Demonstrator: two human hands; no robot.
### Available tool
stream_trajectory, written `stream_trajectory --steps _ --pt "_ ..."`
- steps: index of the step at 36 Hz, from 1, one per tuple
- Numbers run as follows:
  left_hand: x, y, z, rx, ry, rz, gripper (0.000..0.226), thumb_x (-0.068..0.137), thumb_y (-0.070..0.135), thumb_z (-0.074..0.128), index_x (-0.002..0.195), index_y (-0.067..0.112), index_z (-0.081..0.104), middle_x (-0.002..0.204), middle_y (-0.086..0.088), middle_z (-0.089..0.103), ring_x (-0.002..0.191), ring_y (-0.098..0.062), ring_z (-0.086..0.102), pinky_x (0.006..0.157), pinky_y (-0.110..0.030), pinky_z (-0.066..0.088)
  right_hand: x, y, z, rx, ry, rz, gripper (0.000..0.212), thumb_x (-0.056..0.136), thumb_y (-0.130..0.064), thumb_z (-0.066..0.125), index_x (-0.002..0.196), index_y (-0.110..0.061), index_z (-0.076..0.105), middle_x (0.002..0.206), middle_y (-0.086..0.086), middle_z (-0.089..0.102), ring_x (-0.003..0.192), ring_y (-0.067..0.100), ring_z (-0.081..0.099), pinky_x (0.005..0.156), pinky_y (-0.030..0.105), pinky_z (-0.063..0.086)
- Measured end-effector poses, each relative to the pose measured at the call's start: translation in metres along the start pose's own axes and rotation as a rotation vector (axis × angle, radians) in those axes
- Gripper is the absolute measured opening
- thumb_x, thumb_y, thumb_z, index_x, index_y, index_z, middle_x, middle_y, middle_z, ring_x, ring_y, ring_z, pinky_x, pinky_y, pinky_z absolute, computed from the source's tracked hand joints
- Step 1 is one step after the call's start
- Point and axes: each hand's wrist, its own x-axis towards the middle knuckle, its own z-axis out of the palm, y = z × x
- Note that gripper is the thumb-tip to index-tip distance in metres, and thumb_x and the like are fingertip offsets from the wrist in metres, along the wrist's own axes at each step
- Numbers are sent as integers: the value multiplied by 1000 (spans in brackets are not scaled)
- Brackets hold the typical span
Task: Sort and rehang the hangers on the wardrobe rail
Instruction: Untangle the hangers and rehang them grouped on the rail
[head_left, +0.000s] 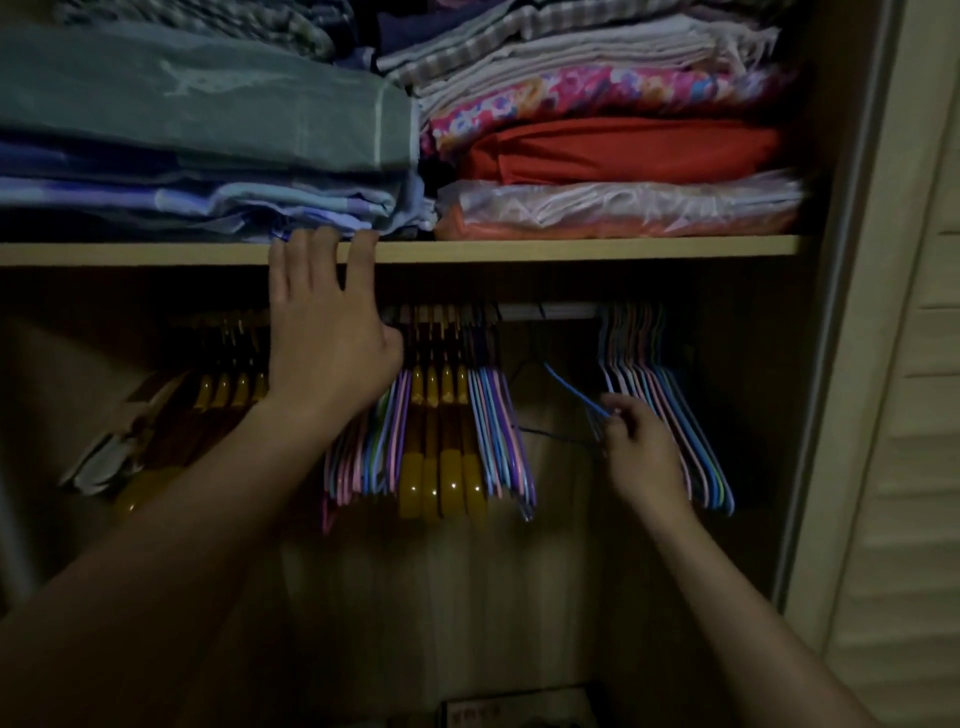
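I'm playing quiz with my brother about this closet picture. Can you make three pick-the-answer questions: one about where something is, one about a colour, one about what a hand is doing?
1. Where do the left hand's fingertips rest?
A. on the shelf edge
B. on the floor
C. on the door

2. What colour are the thick hangers?
A. green
B. yellow
C. white

3. What is the right hand doing?
A. hanging open
B. pinching a thin blue hanger
C. making a fist

Answers:
1 A, the left hand reaches up to the shelf.
2 B, the thick hangers are yellow.
3 B, the right hand pinches the blue hanger.
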Motion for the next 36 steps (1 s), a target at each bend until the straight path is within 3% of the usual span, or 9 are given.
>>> stream_trajectory --steps 5,9,13,17,21,29,33,36 --pt "0 -1 -2 -10 13 19 86 72 28 62 149 10 28 144 -25 35 139 -44 26 122 -55 11 27 -18 0 65 59 -86 22 103 -18 47 116 -24 63 94 -19 59 75 -17 57 55 4 43" --pt "0 -4 -5 -11 5 25 85 73 28 62 149 10 29 143 -25 36 139 -44 28 121 -54 13 45 -27 9 21 22 -155 19 102 -18 50 106 -25 67 102 -7 65 88 -3 57 67 10 39" --pt "0 -4 -9 -16 -6 26 82 75 28 60 149 10 30 144 -24 37 139 -43 28 121 -54 14 70 -43 23 -47 19 -169 23 103 -16 47 107 -16 69 111 6 67 100 17 61 80 26 44" --pt "-1 -5 -11 -18 -11 39 82 75 27 60 150 11 29 144 -22 37 140 -41 28 122 -53 15 93 -59 32 -78 40 -105 26 102 -13 46 111 -5 69 116 17 69 112 33 61 90 34 45" --pt "-1 -6 -11 -10 -21 50 83 76 27 61 151 12 28 146 -22 36 141 -40 27 121 -53 16 102 -51 35 -145 -35 12 26 101 -15 48 112 -4 69 119 18 68 116 35 60 91 34 45" --pt "-1 -7 -9 -28 -40 32 84 80 28 61 153 13 22 152 -24 29 145 -41 20 122 -53 12 20 13 25 -118 -157 82 18 101 -15 52 96 -14 70 101 8 69 98 22 61 78 27 40" --pt "-4 -1 -10 -82 -76 4 86 83 31 60 156 16 15 159 -22 18 150 -39 9 123 -51 6 -41 43 8 -39 -148 143 18 101 -18 54 87 -23 65 85 -5 64 79 8 57 66 16 40" --pt "-23 11 -11 -327 -68 -67 81 88 30 58 157 25 14 165 -13 6 152 -31 0 124 -43 11 -76 58 -3 22 -155 202 18 100 -23 57 87 -19 68 81 3 65 74 13 58 69 28 44"
